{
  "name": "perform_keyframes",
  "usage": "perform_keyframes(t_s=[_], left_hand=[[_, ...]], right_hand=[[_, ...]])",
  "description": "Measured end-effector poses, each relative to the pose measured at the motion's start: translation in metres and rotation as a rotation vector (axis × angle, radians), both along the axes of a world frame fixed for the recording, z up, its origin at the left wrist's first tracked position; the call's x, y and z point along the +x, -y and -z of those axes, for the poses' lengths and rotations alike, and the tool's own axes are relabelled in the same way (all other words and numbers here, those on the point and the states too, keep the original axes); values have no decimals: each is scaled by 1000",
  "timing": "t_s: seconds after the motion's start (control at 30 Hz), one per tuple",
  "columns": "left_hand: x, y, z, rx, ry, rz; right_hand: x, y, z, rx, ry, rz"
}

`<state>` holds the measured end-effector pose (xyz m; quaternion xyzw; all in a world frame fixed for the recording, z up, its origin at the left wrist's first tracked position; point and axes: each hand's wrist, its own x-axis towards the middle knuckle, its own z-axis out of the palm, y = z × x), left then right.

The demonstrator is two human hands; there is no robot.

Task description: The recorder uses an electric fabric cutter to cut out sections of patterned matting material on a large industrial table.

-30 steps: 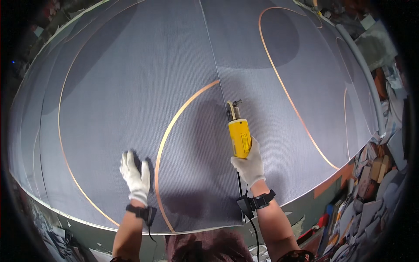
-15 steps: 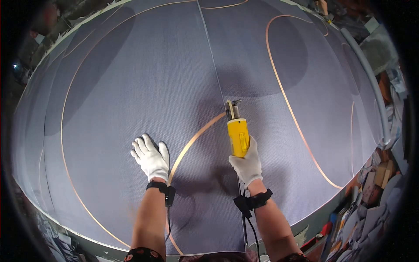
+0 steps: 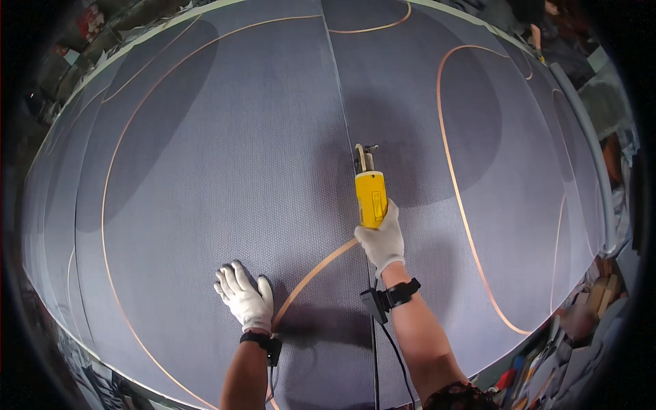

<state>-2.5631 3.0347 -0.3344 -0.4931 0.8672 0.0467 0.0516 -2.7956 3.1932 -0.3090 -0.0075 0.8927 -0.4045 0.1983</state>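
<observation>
A large grey-blue textured sheet (image 3: 225, 157) with thin copper-gold curved stripes and darker rounded patches lies spread before me. My right hand (image 3: 384, 242), in a white glove, is closed round the rear of a yellow handheld electric cutter (image 3: 371, 195). Its metal head points away from me and rests at the long straight line running down the sheet. Behind the tool, that line shows as a dark, narrow gap. My left hand (image 3: 246, 297), also gloved in white, lies flat with fingers spread, left of a copper stripe (image 3: 314, 272).
A grey tube (image 3: 594, 157) runs along the sheet's right edge. Piled scraps and boards (image 3: 601, 287) crowd the lower right. At the far right, another person's arm (image 3: 536, 35) reaches the sheet's edge. A thin black cable (image 3: 400, 362) trails along my right forearm.
The cutter and my right hand have moved forward along the straight line, past the copper stripe's end. My view has shifted, so the sheet sits lower; my left hand keeps roughly its place on it.
</observation>
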Motion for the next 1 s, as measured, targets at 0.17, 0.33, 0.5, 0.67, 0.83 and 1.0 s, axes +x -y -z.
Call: perform_keyframes(t_s=[0.17,0.33,0.5,0.67,0.83,1.0], left_hand=[[-1,3,2,13,15,1],[1,2,-5,48,51,1],[-15,13,-3,42,35,0],[-14,19,-5,49,8,6],[-11,17,-1,18,-84,28],[-30,11,2,-62,-102,8]], right_hand=[[-40,32,-21,-29,91,-3],[-69,58,-17,-20,73,-25],[-117,89,-15,-302,45,12],[-99,51,-23,-580,172,3],[-19,-66,-71,-702,338,-61],[82,-212,-137,-734,333,118]])
